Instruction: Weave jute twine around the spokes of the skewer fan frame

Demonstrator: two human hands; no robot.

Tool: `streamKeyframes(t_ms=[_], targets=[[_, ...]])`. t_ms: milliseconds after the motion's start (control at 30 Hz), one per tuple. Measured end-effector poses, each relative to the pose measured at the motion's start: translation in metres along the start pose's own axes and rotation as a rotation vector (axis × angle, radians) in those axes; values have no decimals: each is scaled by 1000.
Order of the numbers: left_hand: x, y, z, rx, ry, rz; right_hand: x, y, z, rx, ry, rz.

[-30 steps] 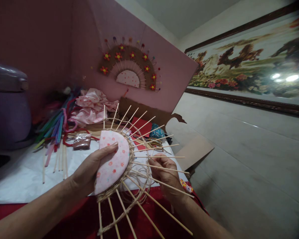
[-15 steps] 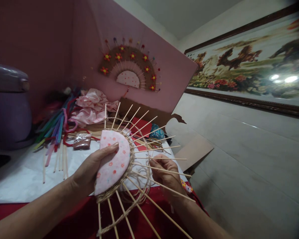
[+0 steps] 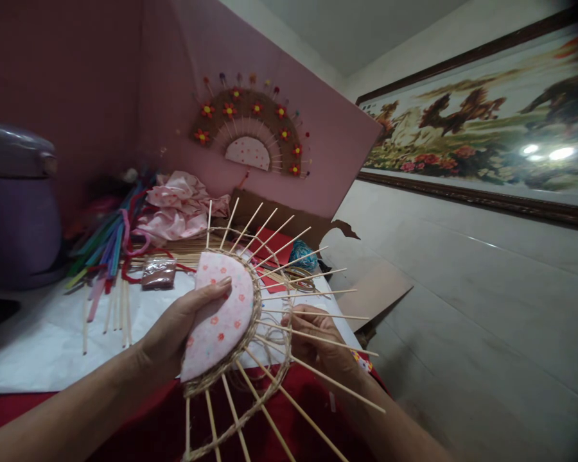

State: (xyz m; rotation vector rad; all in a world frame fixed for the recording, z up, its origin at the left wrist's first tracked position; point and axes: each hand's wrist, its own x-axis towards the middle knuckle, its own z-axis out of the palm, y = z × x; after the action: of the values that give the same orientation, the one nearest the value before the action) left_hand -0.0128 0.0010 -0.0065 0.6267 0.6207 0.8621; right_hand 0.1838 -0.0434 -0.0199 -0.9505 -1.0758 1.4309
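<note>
Half-disc frame [image 3: 221,308] is held up mid-view, above the edge of the white sheet [image 3: 52,346] and the red cloth [image 3: 308,410]. Over on the left, a purple flask [image 3: 19,218] is seen, then pipe cleaners [image 3: 110,250], a small packet [image 3: 158,274] and crumpled pink fabric [image 3: 178,205]. Now the left hand [image 3: 178,321]: clamped on the half-disc, thumb pressed to the flowered face, fingers hidden behind. The long axis is tipped slightly, upper end to the right; the straight edge is turned left, and thin sticks [image 3: 266,410] are fanned out from the curve, upward, rightward and down. Behind them, red paper [image 3: 273,247] and a blue yarn ball [image 3: 302,255] are partly blocked. On the right, the right hand [image 3: 320,340] is crossed by sticks, its thumb and fingertips brought together on the twine ring [image 3: 270,390]. Farther right, a tan board [image 3: 376,292] is seen below a framed picture [image 3: 462,122].
</note>
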Motion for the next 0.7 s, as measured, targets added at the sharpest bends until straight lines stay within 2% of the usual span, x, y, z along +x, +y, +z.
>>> streamKeyframes(t_ms=[267, 600, 700], targets=[[1, 0, -2, -6, -11, -13, 1, 0, -2, 42, -100, 34], [2, -1, -2, -5, 17, 3, 1, -1, -1, 61, -138, 21], [2, -2, -2, -16, 17, 12, 1, -1, -2, 96, -114, 10]])
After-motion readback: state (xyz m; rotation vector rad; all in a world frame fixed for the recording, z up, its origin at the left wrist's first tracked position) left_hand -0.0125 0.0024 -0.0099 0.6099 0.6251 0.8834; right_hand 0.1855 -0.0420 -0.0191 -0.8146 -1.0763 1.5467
